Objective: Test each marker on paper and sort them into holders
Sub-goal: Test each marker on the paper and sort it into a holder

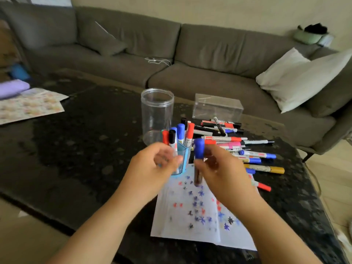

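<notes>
Here, your right hand (215, 164) pinches a blue-capped marker (199, 159) upright above the test paper (200, 216) near the counter's front edge, while your left hand (152, 164), loosely curled, hovers empty beside the blue holder (183, 159), seemingly ready to uncap.

Two hands (152, 164), five standing markers (180, 134), one clear jar (157, 111), one clear box (217, 107)

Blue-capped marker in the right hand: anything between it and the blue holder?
Nothing visible. The blue-capped marker in the right hand sits just right of the blue holder; the left hand is at the holder's left side.
</notes>
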